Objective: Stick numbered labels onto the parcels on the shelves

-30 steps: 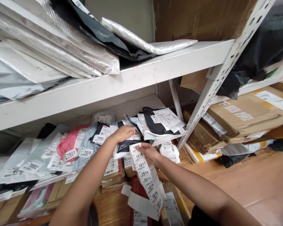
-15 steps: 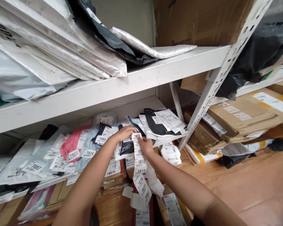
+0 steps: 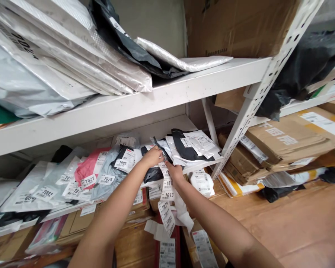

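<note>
A long strip of white number labels (image 3: 167, 195) hangs down in front of the lower shelf, with 1013, 1016 and 1002 among its printed numbers. At its upper end my right hand (image 3: 175, 172) pinches the strip from the right side. My left hand (image 3: 152, 157) is closed at the same end, its fingertips nearly touching my right fingers; the label there is mostly covered. Just behind my hands lies a black plastic parcel (image 3: 153, 175). Left of it rests a parcel marked 1002 (image 3: 125, 160). Loose white backing paper (image 3: 184, 216) dangles behind the strip.
The white upper shelf (image 3: 167, 89) crosses above my hands, loaded with large mailer bags (image 3: 72, 48). A perforated post (image 3: 248, 100) stands to the right. Bagged parcels, one pink (image 3: 88, 167), fill the lower shelf. Cardboard boxes (image 3: 290, 141) are stacked at right, others below.
The top label, numbered in the 1000s, is now covered by my fingers. The strip has shifted slightly right and its lower end hangs a little higher. The view has tilted slightly.
</note>
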`<state>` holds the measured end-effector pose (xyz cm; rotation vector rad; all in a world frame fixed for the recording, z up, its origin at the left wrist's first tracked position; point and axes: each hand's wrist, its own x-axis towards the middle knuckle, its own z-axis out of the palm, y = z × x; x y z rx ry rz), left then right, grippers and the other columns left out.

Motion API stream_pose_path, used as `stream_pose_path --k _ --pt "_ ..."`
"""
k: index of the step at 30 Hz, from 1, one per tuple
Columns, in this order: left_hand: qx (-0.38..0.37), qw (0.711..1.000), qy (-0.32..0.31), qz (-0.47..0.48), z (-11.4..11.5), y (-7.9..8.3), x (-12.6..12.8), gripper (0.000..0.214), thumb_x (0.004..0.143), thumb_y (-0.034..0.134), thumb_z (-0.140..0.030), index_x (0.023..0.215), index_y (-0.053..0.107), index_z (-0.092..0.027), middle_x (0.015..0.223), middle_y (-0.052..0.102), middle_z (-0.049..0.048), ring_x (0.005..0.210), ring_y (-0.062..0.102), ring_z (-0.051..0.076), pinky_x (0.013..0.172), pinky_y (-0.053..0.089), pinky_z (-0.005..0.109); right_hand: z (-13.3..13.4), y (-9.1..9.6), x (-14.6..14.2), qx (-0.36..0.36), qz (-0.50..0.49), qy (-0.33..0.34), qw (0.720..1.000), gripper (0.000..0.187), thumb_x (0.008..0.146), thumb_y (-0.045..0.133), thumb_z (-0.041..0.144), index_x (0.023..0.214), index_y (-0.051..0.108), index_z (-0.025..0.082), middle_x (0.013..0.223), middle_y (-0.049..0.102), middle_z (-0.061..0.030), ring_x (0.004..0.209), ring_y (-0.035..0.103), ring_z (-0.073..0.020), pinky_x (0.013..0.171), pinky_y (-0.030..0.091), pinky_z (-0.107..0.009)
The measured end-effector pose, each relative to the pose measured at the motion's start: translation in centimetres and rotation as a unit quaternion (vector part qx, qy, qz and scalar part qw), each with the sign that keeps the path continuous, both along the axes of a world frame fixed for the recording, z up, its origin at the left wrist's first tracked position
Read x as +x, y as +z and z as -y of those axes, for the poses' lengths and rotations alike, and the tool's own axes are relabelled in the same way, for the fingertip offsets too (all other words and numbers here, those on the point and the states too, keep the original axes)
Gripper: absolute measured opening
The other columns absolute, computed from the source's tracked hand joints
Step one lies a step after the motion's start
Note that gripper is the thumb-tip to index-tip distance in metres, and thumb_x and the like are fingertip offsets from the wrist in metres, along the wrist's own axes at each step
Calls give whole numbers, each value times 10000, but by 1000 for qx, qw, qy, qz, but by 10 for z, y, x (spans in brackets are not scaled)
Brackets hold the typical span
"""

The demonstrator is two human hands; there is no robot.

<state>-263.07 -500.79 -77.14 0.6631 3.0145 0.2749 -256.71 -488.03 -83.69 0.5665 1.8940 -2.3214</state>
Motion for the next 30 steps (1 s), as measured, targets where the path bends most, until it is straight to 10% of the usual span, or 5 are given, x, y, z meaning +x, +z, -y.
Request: stream_pose_path --k 7,15,30 --pt "36 999 18 -19 2 -3 3 117 767 648 -262 783 693 -156 883 623 82 849 607 215 826 471 322 -14 9 28 -52 16 113 992 334 652 717 439 556 516 191 457 480 52 433 396 -88 459 295 -237" --pt "75 988 -104 88 20 24 7 483 638 584 -14 1055 693 -230 1065 675 7 980 619 170 847 467 229 -43 12 30 -77 54 252 963 280 580 802 370 612 632 150 493 579 12 452 475 -105 485 338 -243" --pt "161 976 -143 -12 19 13 27 226 821 515 -105 860 713 -207 933 670 34 892 631 163 858 476 289 -72 13 11 -98 -79 389 912 413 608 778 514 744 632 153 655 620 9 567 517 -104 570 368 -236"
